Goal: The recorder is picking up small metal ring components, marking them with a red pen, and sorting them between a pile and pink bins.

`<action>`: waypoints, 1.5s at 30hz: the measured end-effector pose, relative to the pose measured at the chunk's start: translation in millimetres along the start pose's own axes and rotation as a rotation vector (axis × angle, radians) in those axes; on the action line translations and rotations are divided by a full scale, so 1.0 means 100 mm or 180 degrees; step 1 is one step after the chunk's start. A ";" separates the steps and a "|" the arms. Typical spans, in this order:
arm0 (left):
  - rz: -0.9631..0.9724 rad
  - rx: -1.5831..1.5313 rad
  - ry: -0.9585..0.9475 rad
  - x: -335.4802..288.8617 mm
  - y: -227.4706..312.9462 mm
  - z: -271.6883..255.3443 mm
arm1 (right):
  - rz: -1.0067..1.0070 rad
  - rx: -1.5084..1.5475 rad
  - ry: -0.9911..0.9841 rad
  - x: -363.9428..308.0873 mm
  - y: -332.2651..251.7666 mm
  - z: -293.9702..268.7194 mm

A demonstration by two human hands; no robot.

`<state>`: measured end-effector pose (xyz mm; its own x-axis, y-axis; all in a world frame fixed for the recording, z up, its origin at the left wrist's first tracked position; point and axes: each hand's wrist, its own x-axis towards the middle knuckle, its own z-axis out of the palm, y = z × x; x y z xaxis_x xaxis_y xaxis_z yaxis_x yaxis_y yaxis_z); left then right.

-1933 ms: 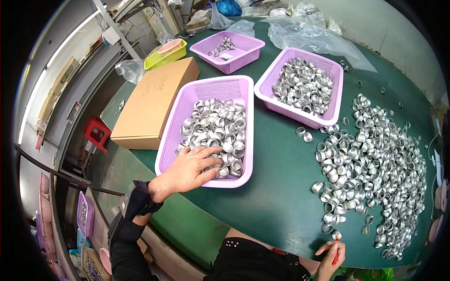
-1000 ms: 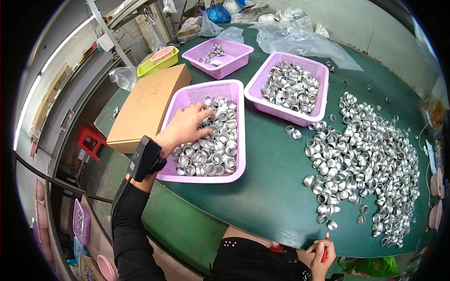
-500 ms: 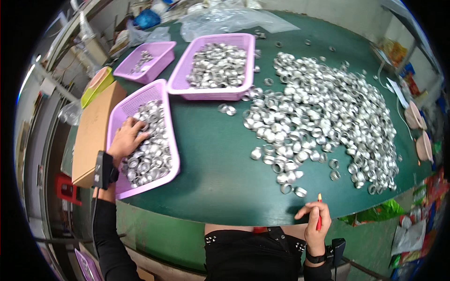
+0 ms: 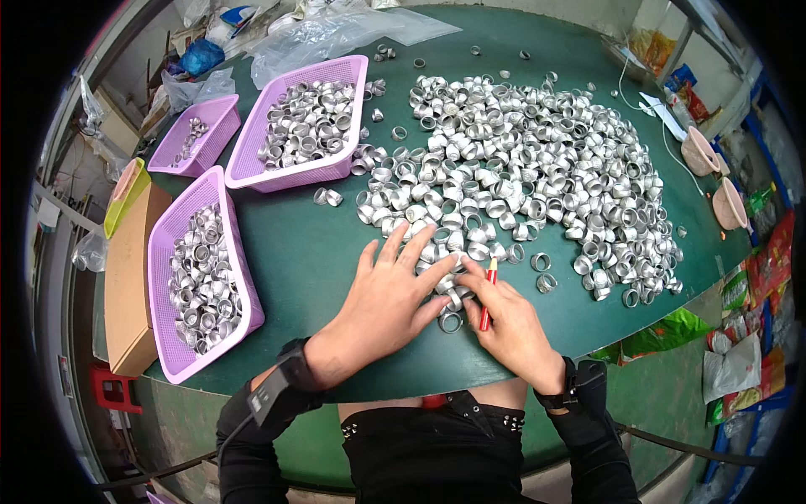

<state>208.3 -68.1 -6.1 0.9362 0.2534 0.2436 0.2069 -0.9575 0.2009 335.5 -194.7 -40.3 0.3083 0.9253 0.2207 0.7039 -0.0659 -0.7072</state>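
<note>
A large heap of silver metal rings point(image 4: 537, 160) is spread over the green table. My left hand point(image 4: 378, 307) reaches to the heap's near edge with its fingers spread, and its thumb and forefinger are beside a few rings. Close to its right, my right hand point(image 4: 514, 332) holds a slim red pencil point(image 4: 485, 317) with a pale tip, pointing up and away from me. The right fingertips are at the same rings, partly covering them; whether either hand pinches a ring is hard to tell. A single ring point(image 4: 451, 322) lies just below the fingers.
On the left stand a near purple basket point(image 4: 157, 290) and a far purple basket point(image 4: 358, 118), both full of rings. A smaller purple basket point(image 4: 220, 126) holds a few. Beside them is a cardboard box point(image 4: 126, 294). Clear plastic sheeting point(image 4: 336, 42) lies at the back.
My left hand has left the near purple basket and moved right to the heap. My right hand has moved up and left from the table's edge to the rings, still holding the pencil.
</note>
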 end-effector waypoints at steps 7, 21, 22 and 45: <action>-0.0153 -0.0200 -0.0360 0.20 -0.15 0.34 | 0.0045 -0.1446 0.1098 0.00 0.31 -0.27; -0.0138 -0.0684 -0.0325 -0.30 -0.34 0.12 | 0.0153 0.0674 0.0250 -0.06 -0.03 -0.03; -0.0141 -0.0489 0.0015 -0.32 -0.29 0.10 | 0.0164 0.0448 0.0317 -0.10 -0.03 -0.10; -0.0277 -0.0469 -0.0013 -0.64 0.31 0.17 | 0.1464 0.0936 -0.0067 -0.47 -0.13 -0.04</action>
<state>160.0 -116.6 -31.5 0.9178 0.3335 0.2153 0.2436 -0.9014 0.3580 314.3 -238.5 -38.8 0.5272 0.8331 -0.1673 0.2900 -0.3614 -0.8862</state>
